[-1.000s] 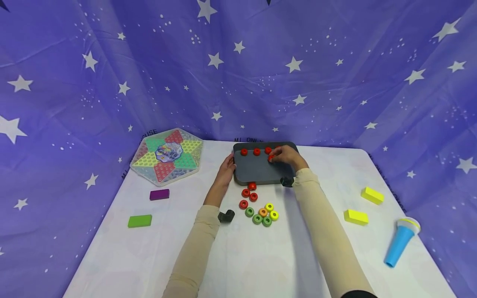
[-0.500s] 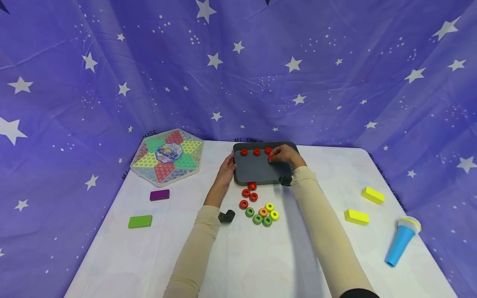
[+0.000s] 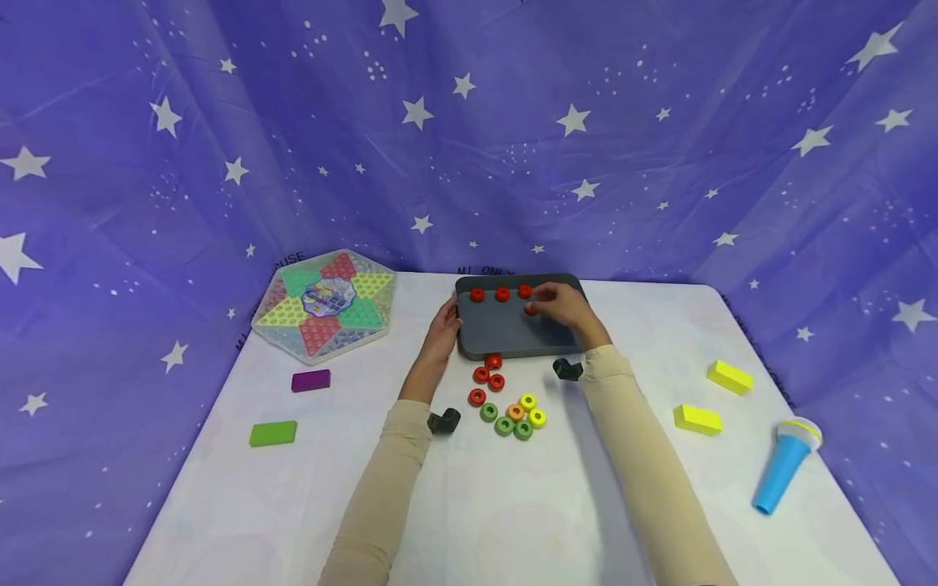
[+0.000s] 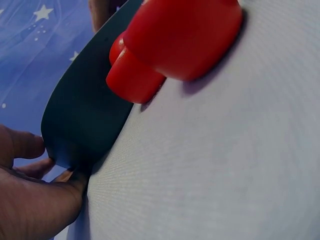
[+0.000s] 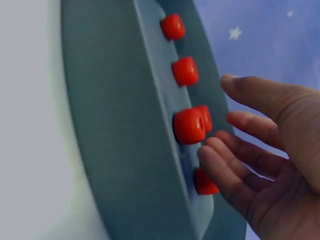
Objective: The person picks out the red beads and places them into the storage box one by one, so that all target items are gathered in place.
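A dark grey tray [image 3: 498, 332] lies at the back middle of the table. My left hand [image 3: 441, 330] grips its left end, thumb and fingers at the wall in the left wrist view. My right hand [image 3: 567, 308] is over the tray's right part, fingers spread and holding nothing. Right by its fingertips, a red ring-shaped bead [image 5: 189, 126] sits in the tray, in front of a row of similar red beads along the back wall. Another red bead [image 5: 205, 181] is partly hidden behind the right fingers.
Several loose red beads [image 3: 477, 397] lie before the tray, with green beads [image 3: 504, 426], yellow beads [image 3: 537, 418] and an orange bead [image 3: 516, 412]. A hexagonal game board [image 3: 322, 305], purple block [image 3: 311, 380] and green block [image 3: 273, 433] lie left; yellow blocks [image 3: 698, 419] and a blue toy microphone [image 3: 781, 472] right.
The right hand has let go of the red bead in front of the row, its fingers now parted and slightly to the right. The left hand keeps its grip. The head view has shifted slightly.
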The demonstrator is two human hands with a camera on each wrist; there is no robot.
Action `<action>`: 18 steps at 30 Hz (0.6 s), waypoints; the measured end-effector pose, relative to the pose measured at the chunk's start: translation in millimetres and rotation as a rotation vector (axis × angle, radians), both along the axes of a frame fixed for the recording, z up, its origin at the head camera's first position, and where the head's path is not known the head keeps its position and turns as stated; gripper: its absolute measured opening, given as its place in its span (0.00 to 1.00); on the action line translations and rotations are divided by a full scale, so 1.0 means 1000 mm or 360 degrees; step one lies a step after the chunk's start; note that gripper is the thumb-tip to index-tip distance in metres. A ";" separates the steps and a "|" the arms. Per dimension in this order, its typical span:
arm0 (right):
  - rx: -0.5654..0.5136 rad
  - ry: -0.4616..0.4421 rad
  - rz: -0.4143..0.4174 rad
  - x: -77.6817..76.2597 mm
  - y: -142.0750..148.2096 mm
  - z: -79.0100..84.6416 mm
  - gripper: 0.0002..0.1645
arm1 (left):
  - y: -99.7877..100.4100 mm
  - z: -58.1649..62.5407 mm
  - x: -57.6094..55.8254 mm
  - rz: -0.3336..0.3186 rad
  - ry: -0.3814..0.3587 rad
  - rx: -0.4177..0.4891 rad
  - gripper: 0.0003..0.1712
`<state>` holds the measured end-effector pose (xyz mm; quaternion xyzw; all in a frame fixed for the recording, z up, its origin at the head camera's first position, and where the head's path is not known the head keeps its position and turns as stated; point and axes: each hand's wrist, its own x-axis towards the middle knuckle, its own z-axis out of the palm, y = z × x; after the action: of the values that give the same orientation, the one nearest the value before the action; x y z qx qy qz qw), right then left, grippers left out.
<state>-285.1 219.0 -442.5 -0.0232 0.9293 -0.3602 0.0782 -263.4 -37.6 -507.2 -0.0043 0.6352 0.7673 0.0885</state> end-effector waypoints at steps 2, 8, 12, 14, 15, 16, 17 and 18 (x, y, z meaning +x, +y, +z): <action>-0.0050 0.0054 -0.0012 0.007 -0.001 0.000 0.29 | 0.000 0.000 -0.001 0.0001 -0.0009 0.0000 0.31; -0.0149 0.0171 -0.0026 0.032 -0.006 0.006 0.27 | 0.001 0.000 -0.002 0.0004 -0.0019 -0.0011 0.31; -0.0207 0.0197 0.0037 0.048 -0.011 0.010 0.27 | 0.001 0.000 -0.002 0.0003 -0.0014 -0.0008 0.31; -0.0253 0.0201 0.0073 0.056 -0.014 0.013 0.26 | 0.001 0.000 -0.001 -0.0001 -0.0016 -0.0015 0.31; -0.0268 0.0201 0.0084 0.059 -0.016 0.013 0.26 | 0.000 0.000 -0.001 -0.0002 -0.0018 -0.0019 0.31; -0.0291 0.0201 0.0096 0.063 -0.018 0.014 0.25 | 0.000 0.000 -0.001 -0.0002 -0.0015 -0.0023 0.31; -0.0315 0.0200 0.0106 0.066 -0.019 0.014 0.24 | 0.000 0.000 0.000 -0.0005 -0.0020 -0.0028 0.31; -0.0333 0.0205 0.0123 0.070 -0.021 0.015 0.23 | 0.000 0.001 0.000 -0.0006 -0.0024 -0.0031 0.30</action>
<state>-215.1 197.9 -427.6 -0.0900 0.8882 -0.4496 0.0294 -263.3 -37.3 -506.7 -0.0098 0.6419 0.7609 0.0947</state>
